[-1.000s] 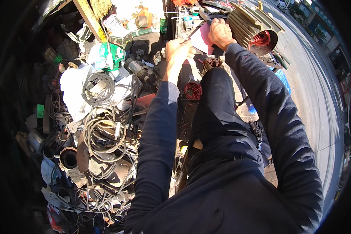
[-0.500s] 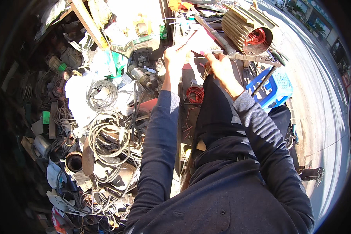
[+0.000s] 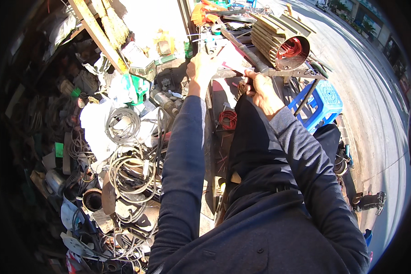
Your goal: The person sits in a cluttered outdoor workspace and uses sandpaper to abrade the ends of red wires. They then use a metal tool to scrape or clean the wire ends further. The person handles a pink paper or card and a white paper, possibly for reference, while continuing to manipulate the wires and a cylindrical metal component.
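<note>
My left hand (image 3: pixel 201 68) is closed at the left edge of a pale pink sheet (image 3: pixel 228 57), fingertips washed out by sunlight. My right hand (image 3: pixel 259 86) is curled near the sheet's lower right, just above my black-clad leg (image 3: pixel 246 137); what it pinches is too small to make out. A long dark-handled tool (image 3: pixel 249 50) lies diagonally beyond the right hand, beside a finned metal motor housing (image 3: pixel 271 39) with red wire inside. A red wire coil (image 3: pixel 227 119) rests below the hands, left of the leg.
Dense scrap with cable coils (image 3: pixel 122 123), white bags (image 3: pixel 96 118) and brooms (image 3: pixel 109 23) covers the left side. A blue plastic stool (image 3: pixel 326 100) stands right of the work surface. The paved road (image 3: pixel 374 114) runs along the far right.
My right hand has come down and inward from the tool's upper area to beside my leg, revealing the stool. My left hand stays near the sheet; the view has shifted slightly.
</note>
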Motion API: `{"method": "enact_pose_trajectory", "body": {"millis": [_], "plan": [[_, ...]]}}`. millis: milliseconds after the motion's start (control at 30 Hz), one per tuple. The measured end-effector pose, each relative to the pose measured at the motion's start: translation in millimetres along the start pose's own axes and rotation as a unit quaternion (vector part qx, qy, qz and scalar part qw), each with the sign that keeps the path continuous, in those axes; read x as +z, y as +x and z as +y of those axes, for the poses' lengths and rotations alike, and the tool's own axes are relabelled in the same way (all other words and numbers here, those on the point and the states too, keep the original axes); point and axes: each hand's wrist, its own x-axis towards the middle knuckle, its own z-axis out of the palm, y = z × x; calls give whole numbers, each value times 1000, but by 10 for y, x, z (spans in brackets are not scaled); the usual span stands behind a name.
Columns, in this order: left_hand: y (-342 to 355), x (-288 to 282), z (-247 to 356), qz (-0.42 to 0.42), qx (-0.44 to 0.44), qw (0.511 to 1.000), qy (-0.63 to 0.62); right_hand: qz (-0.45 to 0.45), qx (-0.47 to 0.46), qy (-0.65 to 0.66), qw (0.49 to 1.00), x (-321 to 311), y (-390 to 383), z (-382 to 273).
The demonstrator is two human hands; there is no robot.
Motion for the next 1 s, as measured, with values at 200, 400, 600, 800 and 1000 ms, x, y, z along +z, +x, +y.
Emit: {"method": "enact_pose_trajectory", "body": {"millis": [200,400,600,800,1000], "plan": [[192,154,41,-13,32,999,7,-43,24,56,997,-82,-41,17],[114,-50,74,-32,-5,999,10,-16,57,55,997,-127,-102,103],[-70,-35,549,-75,-21,990,113,-13,63,56,996,-263,-166,131],[-2,19,629,-96,-51,988,108,-8,51,36,998,-430,-345,53],[-261,-115,187,-109,-41,973,-199,-35,4,-5,999,-532,-614,-15]]}}
